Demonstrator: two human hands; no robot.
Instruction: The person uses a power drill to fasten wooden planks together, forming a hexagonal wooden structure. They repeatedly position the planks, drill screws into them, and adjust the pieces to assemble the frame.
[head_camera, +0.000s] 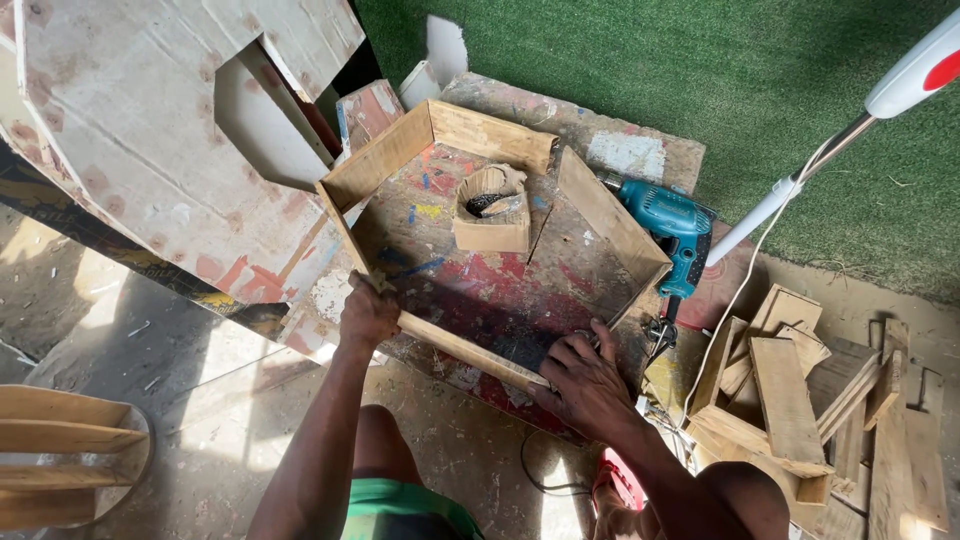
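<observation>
A wooden frame of several flat boards (392, 153) stands on edge on a paint-stained work board (500, 290). My left hand (366, 312) grips the frame's near left corner. My right hand (583, 378) presses down at the right end of the near board (465, 350), with a small dark object partly hidden under the fingers. Inside the frame sits a small wooden block wrapped with sandpaper (491, 209).
A teal power drill (668, 228) lies just right of the frame, its cord trailing down. A pile of wood offcuts (790, 400) is at the right. Large plywood sheets (140, 140) lean at the left. Green turf (700, 70) lies behind. A white pole (800, 180) slants at the upper right.
</observation>
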